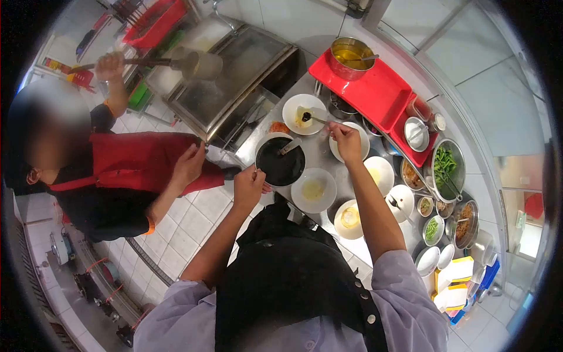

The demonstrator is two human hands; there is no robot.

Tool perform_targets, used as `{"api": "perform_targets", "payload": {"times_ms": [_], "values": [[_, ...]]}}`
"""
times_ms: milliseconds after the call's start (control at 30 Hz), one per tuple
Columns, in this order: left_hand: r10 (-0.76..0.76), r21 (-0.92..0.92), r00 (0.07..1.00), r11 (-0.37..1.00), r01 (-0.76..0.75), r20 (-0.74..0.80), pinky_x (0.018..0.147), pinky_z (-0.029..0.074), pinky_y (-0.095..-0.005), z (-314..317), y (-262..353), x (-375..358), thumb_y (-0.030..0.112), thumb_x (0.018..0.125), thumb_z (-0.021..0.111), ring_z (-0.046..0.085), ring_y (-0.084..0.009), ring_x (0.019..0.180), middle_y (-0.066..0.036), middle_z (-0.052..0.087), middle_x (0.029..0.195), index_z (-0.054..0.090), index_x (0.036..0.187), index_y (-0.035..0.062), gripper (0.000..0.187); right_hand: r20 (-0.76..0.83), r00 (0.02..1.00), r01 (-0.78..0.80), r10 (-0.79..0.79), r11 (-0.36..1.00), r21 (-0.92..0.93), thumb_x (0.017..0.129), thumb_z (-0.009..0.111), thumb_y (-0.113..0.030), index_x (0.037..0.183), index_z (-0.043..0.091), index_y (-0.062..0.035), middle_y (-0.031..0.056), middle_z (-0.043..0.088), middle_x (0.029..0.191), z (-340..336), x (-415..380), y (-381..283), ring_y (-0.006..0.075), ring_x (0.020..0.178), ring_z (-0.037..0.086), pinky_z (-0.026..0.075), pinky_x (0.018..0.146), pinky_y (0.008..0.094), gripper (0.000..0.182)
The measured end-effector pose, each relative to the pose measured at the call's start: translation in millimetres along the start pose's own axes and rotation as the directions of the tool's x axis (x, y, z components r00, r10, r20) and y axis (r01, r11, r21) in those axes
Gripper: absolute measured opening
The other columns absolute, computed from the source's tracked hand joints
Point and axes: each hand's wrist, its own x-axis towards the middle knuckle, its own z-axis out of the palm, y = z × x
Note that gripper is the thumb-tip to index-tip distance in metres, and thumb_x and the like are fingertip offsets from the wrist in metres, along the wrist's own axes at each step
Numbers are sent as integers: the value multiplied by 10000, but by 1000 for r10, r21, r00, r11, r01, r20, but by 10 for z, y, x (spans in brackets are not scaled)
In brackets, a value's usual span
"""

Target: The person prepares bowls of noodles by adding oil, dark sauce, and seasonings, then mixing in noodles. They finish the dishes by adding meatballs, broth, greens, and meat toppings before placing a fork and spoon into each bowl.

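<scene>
My left hand (250, 185) is closed on the rim of a round bowl of dark sauce (271, 165), held level at the table's near-left edge. A wide metal handle (290, 146) sticks up out of the sauce. My right hand (346, 141) grips a spoon (320, 121) whose tip, with dark sauce on it, is over a white bowl (290, 107). Yellowish liquid lies in that bowl. Beneath my right wrist stands another white bowl (362, 130), partly hidden. Closer to me are a white bowl with pale yellow liquid (313, 206) and one with a yellow patch (342, 230).
At left, a co-worker in a red apron (138, 161) holds a long-handled pot (202, 66) over a steel cooker (234, 73). A red tray (375, 97) carries a pot of yellow liquid (350, 73). Bowls of greens (446, 167) and toppings (467, 226) line the right side.
</scene>
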Motion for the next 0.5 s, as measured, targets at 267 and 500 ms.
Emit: {"api": "perform_targets", "payload": {"times_ms": [267, 500], "values": [[-4, 37, 1000, 999, 4, -8, 492, 564, -287, -20, -33, -82, 88, 1005, 498, 688, -158, 555, -114, 661, 663, 633, 983, -53, 196, 247, 724, 635, -644, 483, -603, 917, 683, -67, 1029, 779, -35, 152, 735, 945, -68, -357, -603, 304, 796, 683, 550, 762, 373, 151], [17, -25, 1000, 1000, -17, 11, 495, 560, -285, 56, -61, -81, 96, 1010, 490, 691, -157, 564, -110, 663, 667, 638, 1027, -45, 205, 201, 859, 512, -471, 771, -378, 874, 727, -25, 967, 767, -21, 126, 737, 877, -243, -1347, -1212, 259, 772, 691, 553, 714, 356, 101]]}}
